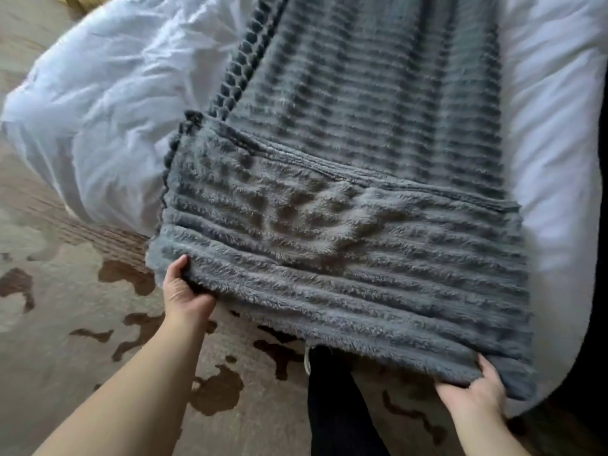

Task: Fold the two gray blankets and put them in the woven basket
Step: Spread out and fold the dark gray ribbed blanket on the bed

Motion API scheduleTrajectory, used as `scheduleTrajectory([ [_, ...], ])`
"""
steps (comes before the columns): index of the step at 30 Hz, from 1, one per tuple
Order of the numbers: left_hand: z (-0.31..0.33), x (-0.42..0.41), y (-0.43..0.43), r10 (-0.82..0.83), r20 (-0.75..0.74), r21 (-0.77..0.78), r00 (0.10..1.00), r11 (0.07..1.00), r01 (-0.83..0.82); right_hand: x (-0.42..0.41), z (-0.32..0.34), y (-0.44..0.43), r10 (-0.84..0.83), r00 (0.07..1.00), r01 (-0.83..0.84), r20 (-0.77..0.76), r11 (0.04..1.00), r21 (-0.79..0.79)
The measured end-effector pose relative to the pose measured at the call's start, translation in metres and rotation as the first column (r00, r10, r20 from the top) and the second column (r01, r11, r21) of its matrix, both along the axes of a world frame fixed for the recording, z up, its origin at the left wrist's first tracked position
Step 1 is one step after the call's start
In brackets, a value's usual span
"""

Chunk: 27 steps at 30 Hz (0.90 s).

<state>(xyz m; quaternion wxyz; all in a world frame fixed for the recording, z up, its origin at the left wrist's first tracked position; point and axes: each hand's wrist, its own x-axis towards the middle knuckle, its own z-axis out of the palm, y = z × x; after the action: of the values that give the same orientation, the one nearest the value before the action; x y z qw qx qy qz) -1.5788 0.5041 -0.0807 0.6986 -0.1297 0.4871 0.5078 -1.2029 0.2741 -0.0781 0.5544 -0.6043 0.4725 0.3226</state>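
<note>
Head view: both hands hold the near edge of a gray blanket [345, 258] on the bed.
Blanket lies lengthwise on the white duvet [98, 110], near end doubled over and hanging past the bed's edge above a patterned rug [82, 307]. Left hand [184, 291] grips the near-left corner, thumb on top, fingers under. Right hand [473, 390] grips the near-right corner. Bobble trim runs along the blanket's left side.
</note>
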Motion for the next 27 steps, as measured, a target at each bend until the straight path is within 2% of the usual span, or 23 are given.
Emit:
scheduleTrajectory([
  [2, 0.027, -0.014, -0.005, 0.015, 0.016, 0.108, 1.0, 0.994, -0.017, -0.003, 0.029, 0.0, -0.024, 0.997, 0.026, 0.073, 0.999, -0.022],
  [4, 0.06, -0.027, -0.006, 0.008, 0.027, 0.193, 1.0, 0.981, -0.013, -0.009, 0.067, 0.001, -0.043, 0.987, 0.037, 0.152, 0.998, 0.042],
  [6, 0.099, -0.034, -0.004, -0.011, -0.001, 0.213, 1.0, 0.977, 0.011, -0.018, 0.106, 0.0, -0.064, 0.96, 0.031, 0.271, 0.992, 0.124],
  [9, 0.159, -0.042, -0.007, -0.105, -0.25, 0.08, 0.962, 0.988, 0.129, -0.032, 0.168, -0.006, -0.056, 0.906, -0.007, 0.42, 0.989, 0.148],
  [11, 0.187, -0.053, -0.017, -0.128, -0.466, -0.011, 0.876, 0.99, 0.138, -0.041, 0.199, -0.014, -0.049, 0.879, -0.021, 0.474, 0.99, 0.142],
  [13, 0.207, -0.066, -0.033, -0.127, -0.592, -0.045, 0.796, 0.991, 0.125, -0.049, 0.215, -0.028, -0.043, 0.86, -0.035, 0.508, 0.989, 0.145],
  [20, 0.22, -0.111, -0.106, -0.06, -0.654, -0.013, 0.755, 0.998, 0.068, -0.097, 0.208, -0.104, -0.082, 0.873, 0.038, 0.48, 0.994, 0.101],
  [25, 0.195, -0.137, -0.16, -0.098, -0.634, -0.08, 0.767, 0.995, 0.061, -0.124, 0.185, -0.166, -0.09, 0.932, 0.086, 0.352, 0.996, 0.026],
  [27, 0.183, -0.142, -0.172, -0.125, -0.603, -0.12, 0.788, 0.991, 0.065, -0.129, 0.175, -0.178, -0.044, 0.943, 0.06, 0.331, 0.997, -0.039],
])
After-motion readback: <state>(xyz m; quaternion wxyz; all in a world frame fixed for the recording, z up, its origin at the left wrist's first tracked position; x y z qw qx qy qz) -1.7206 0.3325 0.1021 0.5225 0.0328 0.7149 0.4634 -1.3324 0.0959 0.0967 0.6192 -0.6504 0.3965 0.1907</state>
